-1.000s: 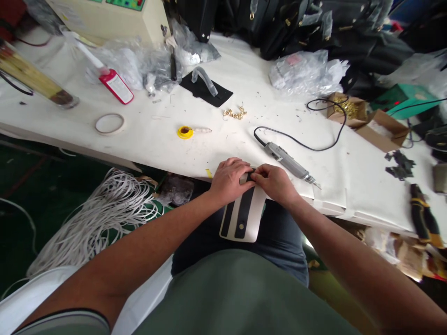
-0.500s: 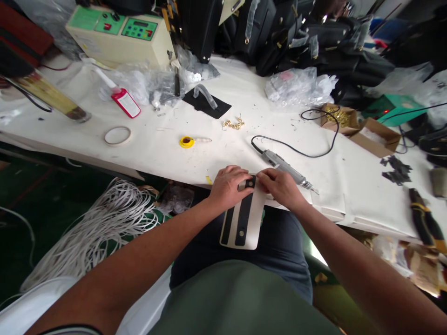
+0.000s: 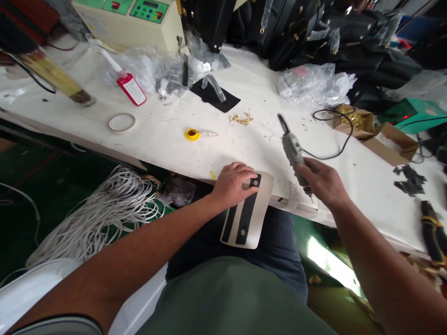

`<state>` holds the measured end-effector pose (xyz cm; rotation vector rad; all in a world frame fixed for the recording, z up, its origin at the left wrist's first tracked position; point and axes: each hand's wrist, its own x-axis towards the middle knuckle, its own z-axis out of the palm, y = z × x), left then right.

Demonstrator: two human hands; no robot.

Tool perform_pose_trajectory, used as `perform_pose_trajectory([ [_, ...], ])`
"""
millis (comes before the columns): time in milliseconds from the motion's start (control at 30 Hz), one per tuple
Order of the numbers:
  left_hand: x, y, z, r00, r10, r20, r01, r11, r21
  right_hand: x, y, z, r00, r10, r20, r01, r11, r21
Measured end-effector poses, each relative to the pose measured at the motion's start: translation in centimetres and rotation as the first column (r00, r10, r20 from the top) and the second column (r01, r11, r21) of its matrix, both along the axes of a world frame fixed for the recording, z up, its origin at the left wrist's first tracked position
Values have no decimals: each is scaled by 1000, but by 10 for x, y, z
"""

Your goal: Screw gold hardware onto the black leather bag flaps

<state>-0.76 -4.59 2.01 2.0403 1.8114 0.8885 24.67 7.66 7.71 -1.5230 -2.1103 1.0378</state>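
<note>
A beige panel (image 3: 264,200) with rounded corners leans from my lap up to the table edge. Two dark strips run along it, and the wider strap (image 3: 247,211) has a round metal fastener near each end. My left hand (image 3: 233,185) grips the panel's upper left part, thumb on the strap close to the top fastener. To the right, my right hand (image 3: 324,184) is closed around a grey electric screwdriver (image 3: 291,146), raised over the table edge. Its bit points down toward me, and its black cord end points away. The screwdriver is apart from the panel.
On the white table (image 3: 167,153) lie a tape roll (image 3: 122,123), a yellow cap (image 3: 192,134), gold hardware (image 3: 241,119), a red bottle (image 3: 132,88) and a black piece (image 3: 223,100). Cardboard boxes (image 3: 391,144) and pliers (image 3: 433,232) are right. White cord (image 3: 94,218) is piled lower left.
My right hand has left the panel's top edge, moved right and taken hold of the screwdriver, which lay on the table and is now lifted and turned. My left hand still grips the panel.
</note>
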Motion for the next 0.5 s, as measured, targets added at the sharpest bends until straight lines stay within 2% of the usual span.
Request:
perform_pose_trajectory([
  [67, 0, 0, 1, 1000, -6, -4, 6, 1000, -5, -11, -14, 15, 942, -45, -334, 7, 993, -116],
  [100, 0, 0, 1, 1000, -8, -6, 8, 1000, -6, -19, -21, 23, 897, -66, -437, 12, 992, -127],
  [233, 0, 0, 1, 1000, -2, -5, 2, 1000, -20, -65, -46, 37, 795, -166, -583, 139, 986, -92],
  [300, 1, 0, 1, 1000, 2, -1, -2, 1000, -25, -87, -52, 34, 701, -203, -684, 210, 975, -75],
  [400, 0, 0, 1, 1000, -1, 6, 1, 1000, -30, -110, -54, 23, 542, -141, -828, 222, 975, -20],
  [500, 0, 0, 2, 1000, -2, 13, 2, 999, -36, -118, -53, 11, 478, -29, -878, 164, 985, 57],
])
